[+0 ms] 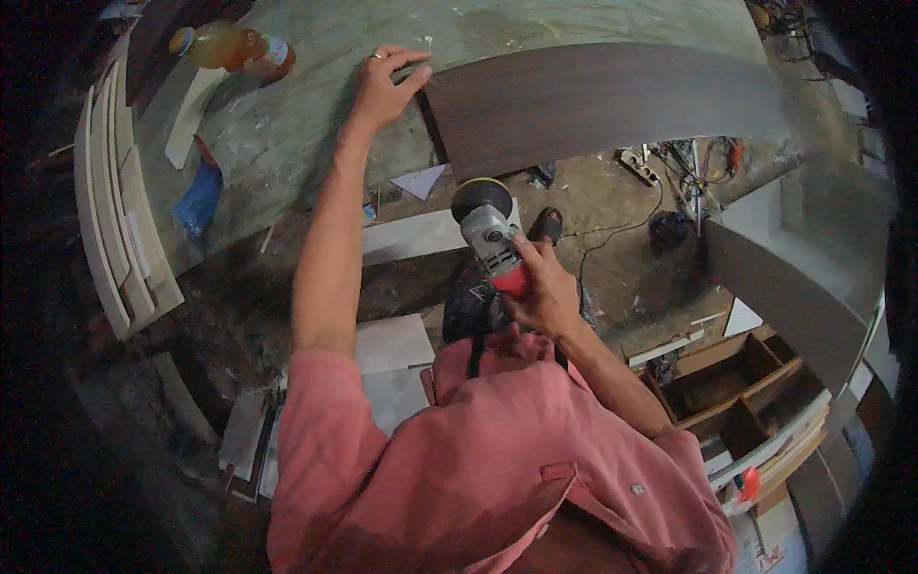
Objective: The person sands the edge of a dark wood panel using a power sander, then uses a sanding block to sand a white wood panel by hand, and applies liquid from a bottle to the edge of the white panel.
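Note:
My right hand [550, 297] is wrapped round the red and grey body of an angle grinder [492, 234], held in front of my body. The round dark disc [481, 198] on its head is near the front edge of a long dark brown wood-grain board [593, 105]. My left hand [384, 88] is at the left end of that board, by its far corner. Its fingers are stretched out with the thumb apart, and a ring shows on one finger. Whether the fingertips press on the board is hard to make out.
The board lies on a worn greenish table [325, 115]. A bottle of amber liquid [234, 50] lies at the far left near a blue scrap [198, 198]. Pale curved strips [120, 210] stand left. A power strip [638, 165], cables and a wooden compartment box [732, 387] are right.

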Demonstrator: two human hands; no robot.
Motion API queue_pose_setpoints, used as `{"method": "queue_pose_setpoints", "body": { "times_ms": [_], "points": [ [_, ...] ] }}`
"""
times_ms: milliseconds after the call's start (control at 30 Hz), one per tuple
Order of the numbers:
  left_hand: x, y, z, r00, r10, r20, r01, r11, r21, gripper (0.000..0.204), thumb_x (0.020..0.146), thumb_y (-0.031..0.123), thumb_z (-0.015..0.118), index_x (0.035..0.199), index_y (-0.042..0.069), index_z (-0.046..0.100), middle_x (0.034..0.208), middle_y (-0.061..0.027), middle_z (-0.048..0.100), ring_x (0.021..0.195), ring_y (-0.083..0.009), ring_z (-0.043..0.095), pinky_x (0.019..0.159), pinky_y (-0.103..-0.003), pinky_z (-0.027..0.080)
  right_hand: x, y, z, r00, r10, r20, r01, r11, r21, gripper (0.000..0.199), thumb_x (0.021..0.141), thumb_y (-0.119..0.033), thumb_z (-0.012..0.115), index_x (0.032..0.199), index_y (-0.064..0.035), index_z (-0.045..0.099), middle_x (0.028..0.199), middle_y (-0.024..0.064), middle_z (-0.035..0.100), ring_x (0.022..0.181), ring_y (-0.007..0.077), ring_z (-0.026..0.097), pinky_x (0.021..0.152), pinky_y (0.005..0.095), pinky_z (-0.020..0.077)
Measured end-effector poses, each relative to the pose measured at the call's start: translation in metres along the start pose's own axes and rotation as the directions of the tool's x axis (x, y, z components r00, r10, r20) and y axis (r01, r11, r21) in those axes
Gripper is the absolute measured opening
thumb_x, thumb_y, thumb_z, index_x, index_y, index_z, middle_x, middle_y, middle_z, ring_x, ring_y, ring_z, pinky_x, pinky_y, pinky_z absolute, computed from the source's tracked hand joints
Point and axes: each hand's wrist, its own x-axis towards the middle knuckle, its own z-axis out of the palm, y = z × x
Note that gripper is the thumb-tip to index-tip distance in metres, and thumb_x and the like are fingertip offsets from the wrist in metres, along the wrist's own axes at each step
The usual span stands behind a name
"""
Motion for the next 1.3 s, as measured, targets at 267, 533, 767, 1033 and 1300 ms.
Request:
{"method": "queue_pose_setpoints", "body": {
  "times_ms": [267, 533, 767, 1033, 1300],
  "points": [
    [-0.001, 0.001, -0.006, 0.998, -0.051, 0.023, 0.05, 0.998, 0.03, 0.028, 0.089, 0.027, 0.074, 0.115, 0.014, 0.075, 0.12, -0.0112, 0.065, 0.117, -0.0266, 0.058, 0.103, -0.039, 0.044, 0.003, 0.012, -0.016, 0.986, 0.069, -0.152, -0.062, 0.997, 0.052, 0.094, 0.065, -0.014, 0.083, 0.148, -0.0202, 0.039, 0.118, 0.0171, 0.057, 0.103, 0.0424, 0.062, 0.082, 0.0477, 0.0545],
    [0.001, 0.001, -0.008, 0.999, -0.029, 0.029, 0.026, 0.996, 0.082, 0.031, 0.089, 0.028, 0.075, 0.115, 0.012, 0.074, 0.117, -0.0106, 0.064, 0.116, -0.0258, 0.058, 0.102, -0.037, 0.045, 0.0, 0.047, -0.073, 0.882, 0.276, -0.383, -0.125, 0.919, 0.374, 0.099, 0.071, -0.001, 0.075, 0.155, -0.0105, 0.023, 0.131, 0.0183, 0.057, 0.116, 0.026, 0.06, 0.097, 0.0375, 0.0492],
    [0.005, -0.003, -0.005, 0.999, -0.01, 0.031, 0.009, 0.999, 0.047, 0.03, 0.089, 0.025, 0.075, 0.116, 0.011, 0.073, 0.116, -0.0097, 0.064, 0.109, -0.0236, 0.06, 0.097, -0.035, 0.048, -0.012, 0.03, -0.057, 0.958, 0.182, -0.222, -0.098, 0.935, 0.342, 0.099, 0.068, 0.0, 0.076, 0.154, -0.0109, 0.029, 0.135, 0.0169, 0.054, 0.12, 0.0266, 0.058, 0.101, 0.0371, 0.0479],
    [0.001, 0.008, -0.003, 0.995, -0.103, 0.018, 0.103, 0.995, -0.01, 0.031, 0.09, 0.024, 0.073, 0.118, 0.009, 0.072, 0.12, -0.01, 0.065, 0.113, -0.0242, 0.061, 0.099, -0.036, 0.047, 0.007, -0.013, -0.004, 0.999, 0.009, 0.052, -0.014, 0.997, 0.082, 0.099, 0.066, -0.016, 0.083, 0.152, -0.0258, 0.034, 0.113, 0.0161, 0.055, 0.101, 0.0413, 0.061, 0.082, 0.0496, 0.0544],
    [0.003, 0.005, -0.007, 0.995, -0.09, 0.033, 0.09, 0.996, 0.001, 0.031, 0.09, 0.023, 0.073, 0.117, 0.009, 0.072, 0.118, -0.0104, 0.064, 0.113, -0.0231, 0.06, 0.1, -0.035, 0.045, 0.005, 0.018, -0.037, 0.986, 0.074, -0.149, -0.064, 0.995, 0.076, 0.099, 0.066, -0.014, 0.084, 0.152, -0.0204, 0.034, 0.126, 0.0196, 0.056, 0.111, 0.0425, 0.061, 0.094, 0.0454, 0.0527]
  ]
}}
